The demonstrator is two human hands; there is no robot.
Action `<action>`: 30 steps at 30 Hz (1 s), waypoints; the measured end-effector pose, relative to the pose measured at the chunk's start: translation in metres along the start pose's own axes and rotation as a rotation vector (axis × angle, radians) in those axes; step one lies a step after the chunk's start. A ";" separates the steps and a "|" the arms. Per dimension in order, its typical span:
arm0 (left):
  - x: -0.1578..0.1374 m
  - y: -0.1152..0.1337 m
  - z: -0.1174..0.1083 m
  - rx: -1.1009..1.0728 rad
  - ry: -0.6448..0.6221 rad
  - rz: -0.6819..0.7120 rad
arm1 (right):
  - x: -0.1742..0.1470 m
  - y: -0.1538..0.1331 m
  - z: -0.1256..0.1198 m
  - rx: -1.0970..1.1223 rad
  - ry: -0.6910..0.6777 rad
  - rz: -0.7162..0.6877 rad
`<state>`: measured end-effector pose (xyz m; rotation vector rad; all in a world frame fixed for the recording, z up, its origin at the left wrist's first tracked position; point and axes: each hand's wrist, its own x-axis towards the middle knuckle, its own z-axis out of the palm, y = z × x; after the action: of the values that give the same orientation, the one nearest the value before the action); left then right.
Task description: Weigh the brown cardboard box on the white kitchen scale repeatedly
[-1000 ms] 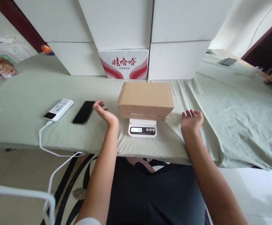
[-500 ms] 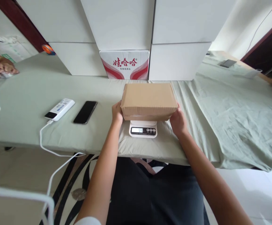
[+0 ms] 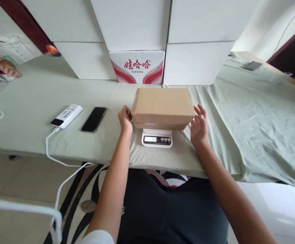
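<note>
A brown cardboard box [image 3: 164, 103] rests on a small white digital kitchen scale [image 3: 156, 144] near the table's front edge. The box overhangs the scale's platform and hides most of it; the display reads what looks like 58. My left hand [image 3: 126, 118] is beside the box's left front corner, fingers curled in and nothing visible in them. Whether a fingertip still touches the cardboard I cannot tell. At the right end, my right hand [image 3: 199, 126] stands open, fingers apart, close against the box's corner without gripping it.
A black phone [image 3: 94, 119] and a white power bank [image 3: 66, 116] with a cable lie to the left. Stacked white boxes [image 3: 188, 62] and a red-and-white printed carton [image 3: 138, 67] stand behind. Another person's hand [image 3: 9, 67] is at far left. Green cloth [image 3: 261, 132] covers the table.
Both hands have come off the box's sides and moved slightly outward; the right fingers have spread. The box stays on the scale, and its reading went from about 54 to 58.
</note>
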<state>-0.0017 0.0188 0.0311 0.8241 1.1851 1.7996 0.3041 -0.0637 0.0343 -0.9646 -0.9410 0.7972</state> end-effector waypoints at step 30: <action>-0.001 0.004 -0.001 -0.059 0.185 0.192 | -0.001 -0.004 0.004 0.037 0.162 0.021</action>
<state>-0.0030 0.0170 0.0342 0.7725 1.1960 2.0947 0.3004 -0.0646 0.0385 -0.9929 -0.7748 0.7403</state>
